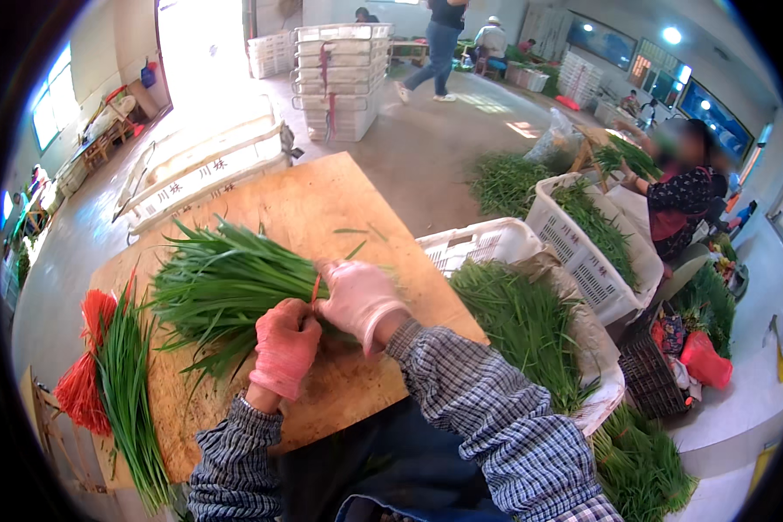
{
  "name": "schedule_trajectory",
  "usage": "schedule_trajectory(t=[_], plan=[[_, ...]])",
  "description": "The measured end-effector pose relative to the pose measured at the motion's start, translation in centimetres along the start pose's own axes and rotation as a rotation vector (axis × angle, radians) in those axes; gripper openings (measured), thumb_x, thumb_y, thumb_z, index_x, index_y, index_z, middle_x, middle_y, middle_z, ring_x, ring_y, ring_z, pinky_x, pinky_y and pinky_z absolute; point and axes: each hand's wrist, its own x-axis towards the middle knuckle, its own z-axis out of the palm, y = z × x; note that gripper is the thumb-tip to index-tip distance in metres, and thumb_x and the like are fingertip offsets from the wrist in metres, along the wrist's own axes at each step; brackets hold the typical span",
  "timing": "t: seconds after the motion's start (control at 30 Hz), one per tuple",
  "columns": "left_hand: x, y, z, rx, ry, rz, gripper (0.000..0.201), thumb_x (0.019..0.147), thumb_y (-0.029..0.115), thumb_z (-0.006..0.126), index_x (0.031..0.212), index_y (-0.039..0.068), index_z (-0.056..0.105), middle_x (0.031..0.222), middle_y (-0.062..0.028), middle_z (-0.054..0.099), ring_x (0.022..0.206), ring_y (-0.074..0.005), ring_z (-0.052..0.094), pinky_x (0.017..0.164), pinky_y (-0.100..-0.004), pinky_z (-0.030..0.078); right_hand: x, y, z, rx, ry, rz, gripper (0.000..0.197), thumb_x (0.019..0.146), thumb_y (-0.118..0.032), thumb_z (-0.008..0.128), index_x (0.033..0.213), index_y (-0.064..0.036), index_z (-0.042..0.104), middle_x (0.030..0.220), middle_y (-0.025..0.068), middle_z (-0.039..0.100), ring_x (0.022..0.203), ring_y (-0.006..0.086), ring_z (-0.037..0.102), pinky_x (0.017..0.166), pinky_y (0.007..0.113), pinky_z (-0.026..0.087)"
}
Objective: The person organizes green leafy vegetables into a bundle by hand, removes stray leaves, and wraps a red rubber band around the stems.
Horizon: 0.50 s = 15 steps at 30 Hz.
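Observation:
A thick bunch of green garlic chives [226,283] lies across the wooden board [365,209], its leaf ends pointing left. Around its right part runs a thin red tie [315,289]. My left hand [283,344], in a pinkish-red glove, is closed with its fingers pinched at the tie's lower end. My right hand [357,296], in a pale pink glove, wraps over the bunch beside the tie; its fingertips are partly hidden. At the board's left edge lie a smaller bunch of chives [129,383] and a bundle of red ties [87,365].
White crates of chives [531,322] stand right of the board, with another crate [592,244] beyond. A co-worker [679,191] at right holds chives. Loose chives [639,461] lie at lower right. Stacked white crates [339,83] stand behind; a person [444,48] walks past them.

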Motion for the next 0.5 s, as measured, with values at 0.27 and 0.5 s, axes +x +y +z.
schedule_trajectory(t=[0.27,0.5], plan=[[0.9,0.5,-0.8,-0.593,-0.254,-0.246,0.007,0.079,-0.003,0.058,0.08,-0.006,0.064,0.09,-0.0079,0.063,0.067,-0.0165,0.059,0.059,-0.0277,0.048,-0.2,0.4,1.0,-0.146,-0.034,-0.033,0.055,0.082,-0.033,0.062,0.125,-0.0009,0.052,0.115,0.016,0.062,0.112,0.0304,0.058,0.098,0.041,0.042],[-1.1,0.9,-1.2,-0.699,-0.136,-0.503,0.008,0.086,0.004,0.052,0.085,0.001,0.059,0.066,-0.0032,0.056,0.049,-0.0118,0.049,0.043,-0.0251,0.038,-0.1,-1.3,-0.1,-0.217,-0.034,-0.064,0.052,0.082,-0.029,0.059,0.124,0.0009,0.053,0.122,0.0178,0.06,0.118,0.0307,0.055,0.105,0.047,0.035]])
